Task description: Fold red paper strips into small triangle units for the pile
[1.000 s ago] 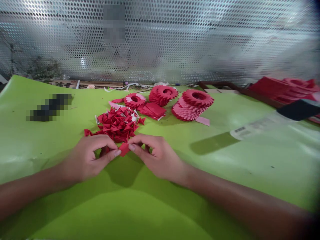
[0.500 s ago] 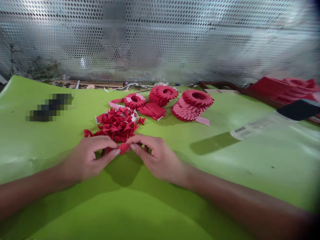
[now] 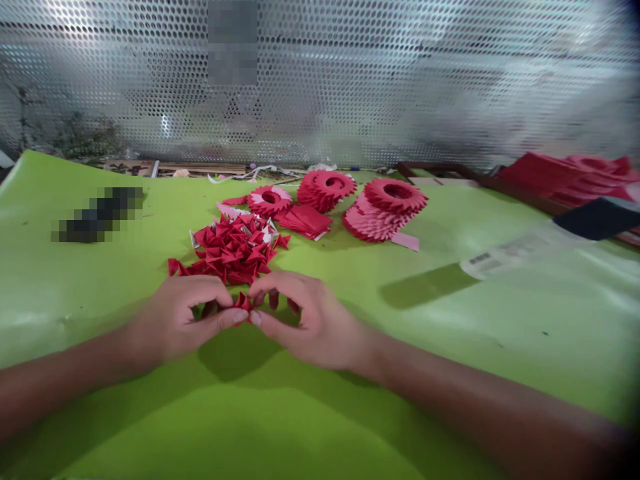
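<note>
Between my fingertips is a small red folded paper piece, its pointed end up. My left hand pinches it from the left with thumb and forefinger. From the other side my right hand closes thumb and forefinger on its right edge. Just beyond my hands lies a pile of red folded paper triangles, a few showing white. A stack of flat red paper slips rests behind the pile.
Rings of interlocked paper, one red and pink, one red, one tall pink and red, stand at the back. A clear bottle with a dark cap lies right. Red paper sits at far right on the green table.
The red paper piece has gone from a flatter, rounded look to a pointed, folded one. My right fingertips have shifted slightly left and down, closer to my left thumb.
</note>
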`<action>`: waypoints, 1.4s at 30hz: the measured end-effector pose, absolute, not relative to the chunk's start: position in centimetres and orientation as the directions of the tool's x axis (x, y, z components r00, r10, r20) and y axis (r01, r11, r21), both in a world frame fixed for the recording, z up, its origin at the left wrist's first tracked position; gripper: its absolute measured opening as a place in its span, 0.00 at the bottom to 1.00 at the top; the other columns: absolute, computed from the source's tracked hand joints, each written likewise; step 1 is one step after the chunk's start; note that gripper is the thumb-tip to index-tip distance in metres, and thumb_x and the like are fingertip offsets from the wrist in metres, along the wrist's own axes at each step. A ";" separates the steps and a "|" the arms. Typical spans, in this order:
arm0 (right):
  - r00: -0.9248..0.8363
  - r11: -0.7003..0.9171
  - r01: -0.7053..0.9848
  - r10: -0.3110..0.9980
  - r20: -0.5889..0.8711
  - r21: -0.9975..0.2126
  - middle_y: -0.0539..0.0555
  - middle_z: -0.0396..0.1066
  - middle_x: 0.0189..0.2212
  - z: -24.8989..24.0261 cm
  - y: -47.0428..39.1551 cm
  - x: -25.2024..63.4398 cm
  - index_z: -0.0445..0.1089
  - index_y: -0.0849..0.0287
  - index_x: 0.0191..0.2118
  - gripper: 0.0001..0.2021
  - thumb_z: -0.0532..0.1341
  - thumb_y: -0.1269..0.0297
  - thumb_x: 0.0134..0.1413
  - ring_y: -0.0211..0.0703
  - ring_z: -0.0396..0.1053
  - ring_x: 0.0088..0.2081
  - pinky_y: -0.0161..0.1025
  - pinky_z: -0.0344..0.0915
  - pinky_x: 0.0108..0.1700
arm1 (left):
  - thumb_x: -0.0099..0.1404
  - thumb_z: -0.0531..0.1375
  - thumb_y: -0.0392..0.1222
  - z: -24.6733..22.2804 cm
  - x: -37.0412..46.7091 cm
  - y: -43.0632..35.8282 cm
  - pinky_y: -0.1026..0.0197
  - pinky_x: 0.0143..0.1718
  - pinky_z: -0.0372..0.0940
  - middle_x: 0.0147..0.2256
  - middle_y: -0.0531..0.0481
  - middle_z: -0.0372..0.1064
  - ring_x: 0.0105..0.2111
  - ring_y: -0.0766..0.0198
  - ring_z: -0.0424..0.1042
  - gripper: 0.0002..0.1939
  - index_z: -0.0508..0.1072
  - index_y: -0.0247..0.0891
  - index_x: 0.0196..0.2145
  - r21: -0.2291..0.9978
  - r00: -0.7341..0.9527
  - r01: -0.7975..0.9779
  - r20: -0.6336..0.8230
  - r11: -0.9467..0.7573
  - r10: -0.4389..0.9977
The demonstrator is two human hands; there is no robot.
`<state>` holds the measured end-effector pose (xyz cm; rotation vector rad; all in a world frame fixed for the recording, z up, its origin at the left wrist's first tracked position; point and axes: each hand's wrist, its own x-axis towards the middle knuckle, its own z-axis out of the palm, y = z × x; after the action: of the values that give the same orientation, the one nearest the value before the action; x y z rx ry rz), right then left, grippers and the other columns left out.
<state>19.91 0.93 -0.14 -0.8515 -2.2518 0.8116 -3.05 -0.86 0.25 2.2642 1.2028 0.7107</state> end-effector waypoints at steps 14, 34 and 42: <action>-0.780 0.695 0.239 0.553 0.291 -0.678 0.53 0.80 0.37 -0.3 0.8 19.9 0.76 0.59 0.44 0.08 0.66 0.64 0.59 0.42 0.74 0.36 0.39 0.69 0.41 | 0.75 0.52 0.58 0.4 -2.9 -0.9 0.66 0.26 0.59 0.23 0.52 0.74 0.23 0.68 0.71 0.28 0.81 0.39 0.28 0.496 0.705 0.424 0.345 -0.758 0.620; -0.659 0.730 0.410 0.652 0.376 -0.547 0.53 0.80 0.36 -0.4 1.4 20.7 0.77 0.59 0.43 0.10 0.57 0.69 0.66 0.42 0.75 0.34 0.39 0.69 0.37 | 0.77 0.54 0.49 0.0 -3.9 -0.9 0.63 0.30 0.59 0.24 0.51 0.73 0.26 0.65 0.70 0.23 0.78 0.37 0.28 0.269 0.721 0.503 0.394 -0.822 0.570; -0.840 0.923 0.350 0.384 0.383 -0.158 0.54 0.82 0.43 -1.0 2.5 22.0 0.78 0.59 0.48 0.11 0.58 0.70 0.68 0.48 0.75 0.42 0.46 0.74 0.45 | 0.74 0.57 0.39 -0.1 -4.9 -0.1 0.56 0.43 0.65 0.42 0.47 0.80 0.39 0.58 0.76 0.10 0.80 0.38 0.44 -0.001 0.706 0.600 0.470 -0.800 0.529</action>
<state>22.00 2.54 -0.96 -0.5327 -2.6677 0.1144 -4.89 -0.11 -0.09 3.0426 1.0134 0.7598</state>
